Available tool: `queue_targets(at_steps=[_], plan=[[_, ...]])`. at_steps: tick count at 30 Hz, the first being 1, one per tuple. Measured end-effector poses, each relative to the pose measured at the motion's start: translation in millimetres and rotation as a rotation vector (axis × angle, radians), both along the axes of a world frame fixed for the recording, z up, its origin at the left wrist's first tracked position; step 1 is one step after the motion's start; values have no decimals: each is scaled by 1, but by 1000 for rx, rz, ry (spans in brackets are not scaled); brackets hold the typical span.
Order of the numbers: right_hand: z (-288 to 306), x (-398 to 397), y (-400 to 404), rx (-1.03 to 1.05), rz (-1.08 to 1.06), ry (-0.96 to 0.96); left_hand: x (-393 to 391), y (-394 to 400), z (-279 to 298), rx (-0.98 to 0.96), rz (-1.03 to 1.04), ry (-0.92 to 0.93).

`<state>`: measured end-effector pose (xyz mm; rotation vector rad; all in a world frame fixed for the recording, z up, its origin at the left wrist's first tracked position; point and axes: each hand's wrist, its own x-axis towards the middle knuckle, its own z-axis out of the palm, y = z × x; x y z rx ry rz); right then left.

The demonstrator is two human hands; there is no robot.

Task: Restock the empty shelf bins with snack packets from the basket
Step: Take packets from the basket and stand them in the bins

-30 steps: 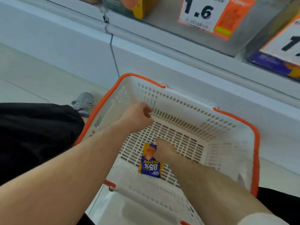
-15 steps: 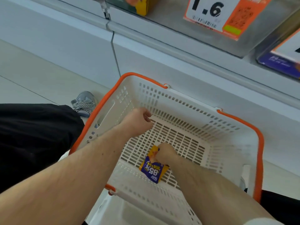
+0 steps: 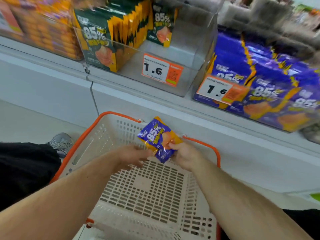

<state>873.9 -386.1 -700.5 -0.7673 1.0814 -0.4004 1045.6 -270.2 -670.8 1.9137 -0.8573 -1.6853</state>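
**Purple packet held above the basket, below the shelf bins**

Overhead, a long white shelf (image 3: pixel 52 66) runs across the view and serves as the landmark. On it, toward the right, a clear bin packed with purple and orange snack packets (image 3: pixel 270 80) carries a white and orange price tag reading 1.6 (image 3: pixel 220 90). Left of that sits a clear plastic bin (image 3: pixel 188 54) whose left half holds a row of dark green and yellow packets (image 3: pixel 110 35); its right half shows bare floor, and a second 1.6 price tag (image 3: pixel 161 70) is fixed to its front wall. Further left along the shelf is a blurred stack of orange packets (image 3: pixel 46 26).

Below the shelf, against its white base panel, stands a white slotted plastic basket with an orange rim (image 3: pixel 147 187); its perforated floor is in plain sight. Left of the basket, under the shelf edge, a grey patterned shoe (image 3: pixel 61 142) rests on the pale floor beside black clothing (image 3: pixel 26 170).

Between shelf and basket, a small purple and orange snack packet marked 85% (image 3: pixel 158 137) is tilted above the basket's far rim. The right hand (image 3: pixel 185 155) pinches its lower right corner with curled fingers. The left hand (image 3: pixel 133 157) has loosely spread fingers whose tips meet the packet's lower left edge; whether they grip it I cannot tell.
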Motion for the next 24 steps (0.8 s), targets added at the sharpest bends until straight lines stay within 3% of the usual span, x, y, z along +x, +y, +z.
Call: queue_targets(at_steps=[5,7,9,11,14,16,19,21,24], plan=[[60,-28,-1,-68,7,-102,-40,-21,40,-341,255,185],[84,-44,-1,-130,12,-61,-58,-30,57,-412,290,155],[108,-63,-1,-251,56,105,-74,-39,71,-490,306,107],[127,-86,-6,-469,76,410,-91,-50,85,-572,265,51],[155,-120,-11,-918,-175,828,-116,-65,104,-714,132,-108],[177,-136,-6,-1276,-257,786,-131,-76,114,-800,7,-290],[206,-146,4,-1583,-84,814,-151,-88,135,-917,-177,-557],[216,-152,1,-1687,-6,934,-166,-94,151,-977,-216,-571],[227,-167,-10,-1775,-115,1001,-187,-103,173,-1036,-234,-535]])
